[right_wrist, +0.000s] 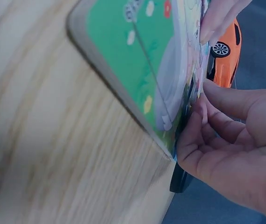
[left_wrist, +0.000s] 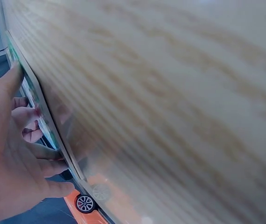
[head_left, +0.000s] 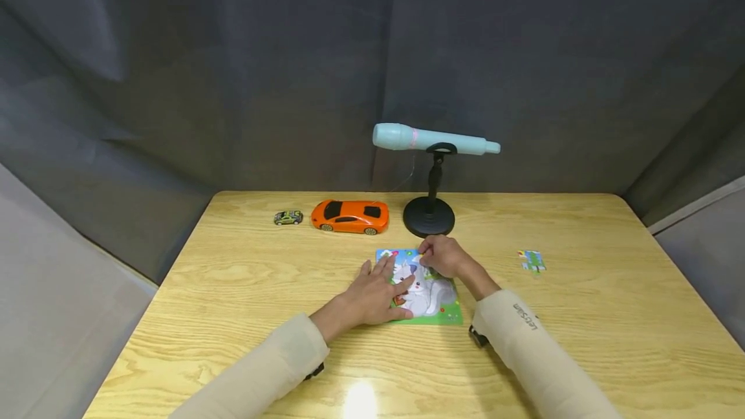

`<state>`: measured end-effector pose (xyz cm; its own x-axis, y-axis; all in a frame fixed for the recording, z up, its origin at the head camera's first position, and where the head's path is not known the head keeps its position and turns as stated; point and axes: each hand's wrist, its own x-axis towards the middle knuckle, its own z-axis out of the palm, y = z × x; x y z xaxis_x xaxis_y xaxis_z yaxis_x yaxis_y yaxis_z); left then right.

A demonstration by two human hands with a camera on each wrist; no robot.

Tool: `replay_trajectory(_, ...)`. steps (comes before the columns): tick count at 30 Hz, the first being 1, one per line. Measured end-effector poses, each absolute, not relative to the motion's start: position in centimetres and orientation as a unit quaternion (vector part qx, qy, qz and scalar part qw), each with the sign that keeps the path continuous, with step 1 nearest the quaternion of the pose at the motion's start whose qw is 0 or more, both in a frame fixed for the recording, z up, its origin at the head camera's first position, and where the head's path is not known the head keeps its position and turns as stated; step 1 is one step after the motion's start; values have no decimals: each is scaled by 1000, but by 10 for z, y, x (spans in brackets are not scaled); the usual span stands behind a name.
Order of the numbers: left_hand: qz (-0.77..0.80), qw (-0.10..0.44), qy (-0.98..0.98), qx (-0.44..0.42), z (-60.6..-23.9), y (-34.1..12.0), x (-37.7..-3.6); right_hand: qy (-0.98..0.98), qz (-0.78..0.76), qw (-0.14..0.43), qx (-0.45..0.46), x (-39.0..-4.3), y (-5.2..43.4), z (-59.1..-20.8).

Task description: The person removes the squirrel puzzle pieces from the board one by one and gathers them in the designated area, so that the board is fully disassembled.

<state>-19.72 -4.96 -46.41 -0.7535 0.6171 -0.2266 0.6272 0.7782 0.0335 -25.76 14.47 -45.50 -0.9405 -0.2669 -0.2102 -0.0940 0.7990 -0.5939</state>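
A jigsaw puzzle (head_left: 433,302) with a pale cartoon animal on a green and blue ground lies flat on the wooden table. My left hand (head_left: 372,293) rests on its left part, fingers spread and straight. At the upper right part of the puzzle, my right hand (head_left: 447,256) pinches a small puzzle piece between thumb and curled fingers, which mostly hide it. The right wrist view has these fingertips (right_wrist: 196,114) right at the picture's surface. To the right lies a small cluster of puzzle pieces (head_left: 532,260).
Behind the puzzle stand an orange toy car (head_left: 352,217) and a smaller patterned toy car (head_left: 288,217). A light blue toy microphone (head_left: 401,137) sits on a black stand (head_left: 429,215) just beyond my right hand. Dark curtain (head_left: 291,83) hangs behind the table.
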Motion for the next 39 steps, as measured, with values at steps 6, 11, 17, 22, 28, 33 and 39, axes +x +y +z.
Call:
replay_trajectory(6,-25,113,936,332,-464,-49,-197,934,-317,128,-103,-256,146,-451)
replay_trajectory(11,-30,110,936,334,-464,-48,-197,932,-323,110,-120,-254,149,-451)
replay_trajectory(17,-49,102,934,340,-464,-47,-198,922,-348,113,-123,-251,157,-447)
replay_trajectory(22,-51,104,932,344,-463,-48,-196,919,-355,113,-127,-250,168,-442)
replay_trajectory(28,-47,103,930,349,-462,-49,-196,912,-373,119,-119,-249,186,-440)
replay_trajectory(33,-42,99,930,351,-463,-49,-196,909,-380,121,-118,-248,204,-439)
replay_trajectory(39,-33,102,930,351,-463,-50,-196,909,-380,129,-113,-247,227,-436)
